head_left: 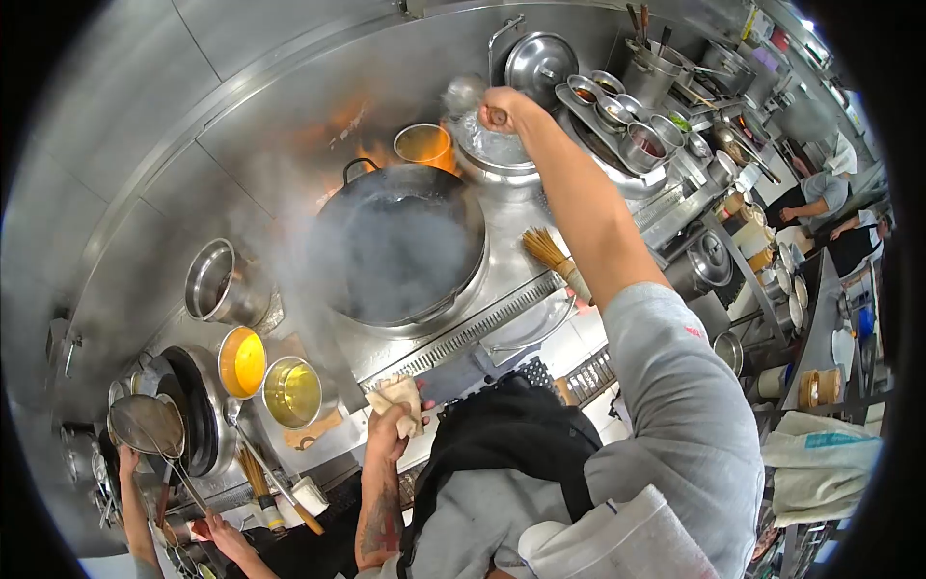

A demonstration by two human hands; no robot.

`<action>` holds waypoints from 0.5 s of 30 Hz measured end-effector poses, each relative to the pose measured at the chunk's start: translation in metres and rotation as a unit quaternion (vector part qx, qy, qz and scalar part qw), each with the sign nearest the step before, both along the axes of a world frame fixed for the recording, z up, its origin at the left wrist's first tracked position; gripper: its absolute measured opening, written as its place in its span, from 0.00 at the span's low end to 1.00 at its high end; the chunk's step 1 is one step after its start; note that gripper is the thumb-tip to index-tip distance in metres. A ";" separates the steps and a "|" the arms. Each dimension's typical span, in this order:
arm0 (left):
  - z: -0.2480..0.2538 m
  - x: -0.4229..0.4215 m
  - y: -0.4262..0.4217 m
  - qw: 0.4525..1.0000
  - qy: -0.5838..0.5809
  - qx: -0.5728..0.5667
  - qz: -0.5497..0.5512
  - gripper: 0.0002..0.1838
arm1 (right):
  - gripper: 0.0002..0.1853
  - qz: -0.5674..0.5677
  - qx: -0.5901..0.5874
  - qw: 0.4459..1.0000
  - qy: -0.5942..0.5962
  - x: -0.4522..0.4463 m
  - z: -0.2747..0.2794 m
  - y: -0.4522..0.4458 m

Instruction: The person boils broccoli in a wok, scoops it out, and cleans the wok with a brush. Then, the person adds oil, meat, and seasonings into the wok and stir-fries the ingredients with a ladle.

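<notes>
My right hand (503, 111) is closed round the wooden-ended handle of what looks like a ladle (464, 95), its shiny head blurred. It is held out over a large steel pot (502, 172) behind the stove. My left hand (388, 431) grips a folded beige cloth (395, 398) near the front edge of the stove. Between them a big black wok (400, 246) sits on the burner, full of smoke or steam that hides its inside. Flames rise behind it, beside a small steel pot (424, 147) lit orange.
Left stand pots of orange (241, 362) and yellow (291, 392) liquid and a deep steel pot (224, 282). A co-worker's hands (224, 537) are near a strainer (147, 425). A bamboo brush (552, 253) lies right of the wok; sauce pots (643, 147) stand beyond.
</notes>
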State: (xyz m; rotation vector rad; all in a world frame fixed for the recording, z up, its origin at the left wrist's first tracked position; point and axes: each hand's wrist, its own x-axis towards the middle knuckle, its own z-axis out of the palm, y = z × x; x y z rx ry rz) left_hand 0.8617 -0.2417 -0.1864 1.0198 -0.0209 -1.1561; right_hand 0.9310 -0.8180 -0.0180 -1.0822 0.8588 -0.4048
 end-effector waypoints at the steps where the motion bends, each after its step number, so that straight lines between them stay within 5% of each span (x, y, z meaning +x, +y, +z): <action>1: 0.000 -0.002 -0.003 1.000 -0.007 0.000 -0.002 0.35 | 0.12 0.049 -0.005 0.999 -0.015 -0.002 0.008 -0.009; 3: 0.000 -0.013 -0.004 1.000 -0.010 0.018 0.003 0.35 | 0.13 0.116 0.018 0.993 -0.029 -0.014 0.006 -0.027; 4: -0.001 -0.018 -0.005 0.999 -0.015 0.033 0.004 0.35 | 0.12 0.199 -0.237 0.940 0.145 -0.028 -0.006 -0.032; 5: -0.004 -0.025 -0.005 0.999 -0.013 0.036 0.010 0.34 | 0.12 0.259 -0.469 0.788 0.303 -0.045 -0.013 -0.030; 7: -0.014 -0.039 -0.005 0.999 0.024 0.035 0.023 0.34 | 0.13 0.221 -0.736 0.516 0.379 -0.060 -0.098 -0.059; 8: -0.021 -0.047 -0.007 0.997 0.063 0.033 0.035 0.33 | 0.15 0.157 -0.659 0.623 0.391 -0.093 -0.071 -0.016; 10: -0.026 -0.061 -0.017 0.994 0.091 0.033 0.042 0.32 | 0.12 0.206 -0.659 0.594 0.412 -0.106 -0.104 -0.053; 11: -0.022 -0.064 -0.028 0.991 0.118 0.020 0.054 0.31 | 0.11 0.202 -0.446 0.788 0.373 -0.116 -0.107 -0.067; 12: -0.017 -0.067 -0.037 0.987 0.144 0.010 0.066 0.30 | 0.09 0.144 -0.175 0.959 0.171 -0.129 -0.119 -0.074; 13: -0.026 -0.066 -0.046 0.986 0.143 0.004 0.084 0.29 | 0.07 0.021 0.128 0.992 -0.007 -0.144 -0.121 -0.072; 15: -0.020 -0.057 -0.070 0.989 0.112 0.015 0.100 0.30 | 0.05 0.010 0.252 0.963 -0.093 -0.174 -0.108 -0.053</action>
